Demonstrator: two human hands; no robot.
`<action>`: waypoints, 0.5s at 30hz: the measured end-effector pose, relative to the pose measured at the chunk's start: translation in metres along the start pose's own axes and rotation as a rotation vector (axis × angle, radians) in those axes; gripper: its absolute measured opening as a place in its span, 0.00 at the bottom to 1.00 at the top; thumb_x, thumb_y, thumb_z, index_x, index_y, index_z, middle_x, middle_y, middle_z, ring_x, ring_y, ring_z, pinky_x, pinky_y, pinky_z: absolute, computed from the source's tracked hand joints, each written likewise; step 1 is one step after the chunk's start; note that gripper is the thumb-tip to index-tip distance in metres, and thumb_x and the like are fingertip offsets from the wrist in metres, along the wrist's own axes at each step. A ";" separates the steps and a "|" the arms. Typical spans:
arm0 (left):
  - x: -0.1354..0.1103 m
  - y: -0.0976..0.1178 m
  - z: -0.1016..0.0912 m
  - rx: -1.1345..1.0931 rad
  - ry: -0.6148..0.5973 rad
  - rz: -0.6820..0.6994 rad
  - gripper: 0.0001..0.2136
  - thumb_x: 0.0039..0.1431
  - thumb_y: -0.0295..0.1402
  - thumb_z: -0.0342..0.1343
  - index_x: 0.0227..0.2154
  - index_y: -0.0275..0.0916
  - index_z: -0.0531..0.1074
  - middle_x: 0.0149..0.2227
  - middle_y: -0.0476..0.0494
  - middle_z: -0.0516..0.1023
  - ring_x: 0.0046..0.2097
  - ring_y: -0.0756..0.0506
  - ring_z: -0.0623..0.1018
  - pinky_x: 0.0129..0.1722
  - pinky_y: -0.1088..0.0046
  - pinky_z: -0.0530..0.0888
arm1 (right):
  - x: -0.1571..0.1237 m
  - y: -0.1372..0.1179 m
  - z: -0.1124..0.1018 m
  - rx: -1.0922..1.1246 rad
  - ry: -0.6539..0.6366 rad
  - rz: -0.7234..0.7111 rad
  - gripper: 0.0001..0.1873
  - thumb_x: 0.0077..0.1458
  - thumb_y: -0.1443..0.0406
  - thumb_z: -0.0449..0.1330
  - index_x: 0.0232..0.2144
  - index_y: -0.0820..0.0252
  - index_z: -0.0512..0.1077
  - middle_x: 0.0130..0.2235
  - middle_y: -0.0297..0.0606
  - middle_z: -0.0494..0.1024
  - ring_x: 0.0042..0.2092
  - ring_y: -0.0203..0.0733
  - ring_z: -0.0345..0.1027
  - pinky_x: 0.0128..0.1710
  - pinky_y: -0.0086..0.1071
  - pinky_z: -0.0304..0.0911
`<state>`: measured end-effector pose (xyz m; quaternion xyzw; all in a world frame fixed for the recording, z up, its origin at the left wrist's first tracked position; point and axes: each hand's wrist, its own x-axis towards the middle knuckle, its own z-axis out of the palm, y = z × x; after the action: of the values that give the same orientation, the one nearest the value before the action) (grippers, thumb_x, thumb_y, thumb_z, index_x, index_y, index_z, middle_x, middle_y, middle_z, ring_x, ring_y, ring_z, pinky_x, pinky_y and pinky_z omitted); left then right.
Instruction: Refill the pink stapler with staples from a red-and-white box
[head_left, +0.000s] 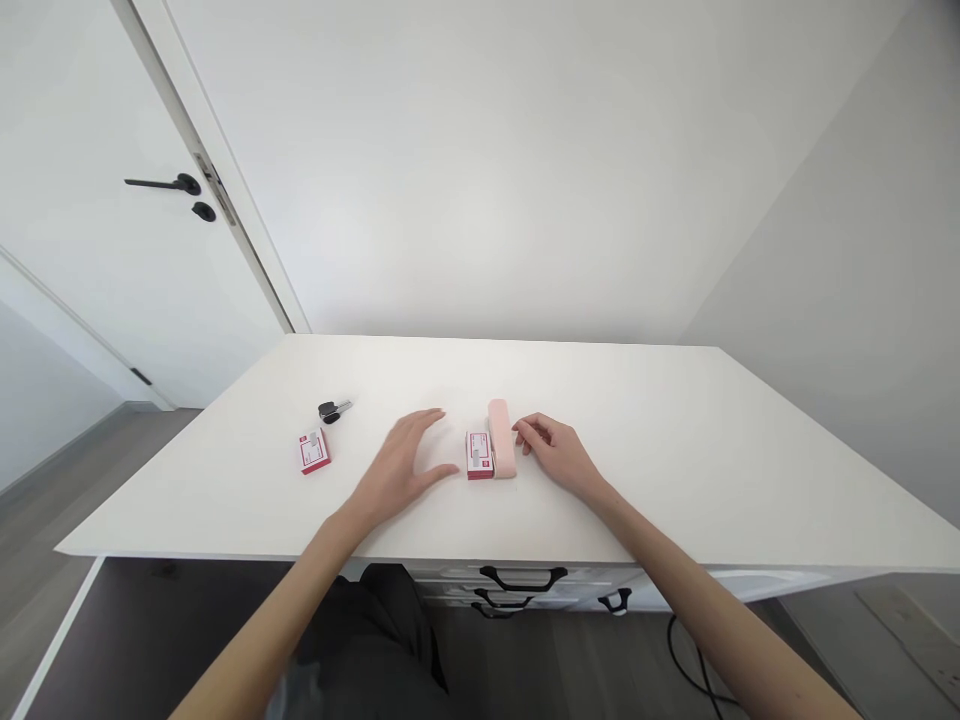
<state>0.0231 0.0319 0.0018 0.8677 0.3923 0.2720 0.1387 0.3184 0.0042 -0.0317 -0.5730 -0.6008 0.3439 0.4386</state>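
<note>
My left hand point(401, 462) is open over the white tabletop, its thumb and fingers spread apart in a C shape. Just right of its thumb lies a small red-and-white box point(479, 455), with a gap between them. Against the right side of that box is a long pale pink object point(502, 440) with rounded ends, resembling a stapler. My right hand point(551, 448) is closed at the pink object's right edge, fingers curled and fingertips pinched. Whether anything is inside those fingers, or whether they touch the pink object, I cannot tell.
On the left of the white table point(637, 450) sit a second red-and-white box point(314, 451) and a small black-and-silver item point(334, 411) like a key. Drawers with black handles point(523, 578) are below the front edge. A black cable point(697, 660) runs along the floor.
</note>
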 end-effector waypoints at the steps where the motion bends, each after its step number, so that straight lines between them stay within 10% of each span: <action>1: -0.007 -0.008 -0.006 0.052 0.055 -0.001 0.29 0.67 0.50 0.58 0.67 0.47 0.60 0.69 0.36 0.66 0.71 0.35 0.64 0.69 0.47 0.65 | 0.000 0.000 0.000 -0.005 0.001 -0.001 0.20 0.67 0.47 0.55 0.39 0.54 0.76 0.37 0.38 0.82 0.37 0.43 0.74 0.39 0.37 0.67; 15: -0.094 -0.089 -0.076 0.137 0.196 -0.508 0.40 0.62 0.57 0.57 0.69 0.41 0.54 0.69 0.31 0.65 0.69 0.29 0.67 0.66 0.45 0.68 | -0.004 -0.001 0.000 -0.037 0.009 0.006 0.21 0.65 0.45 0.56 0.39 0.53 0.77 0.37 0.39 0.83 0.38 0.45 0.75 0.41 0.39 0.67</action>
<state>-0.1261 0.0213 -0.0106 0.7183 0.6264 0.2840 0.1050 0.3177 0.0001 -0.0313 -0.5843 -0.6035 0.3315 0.4294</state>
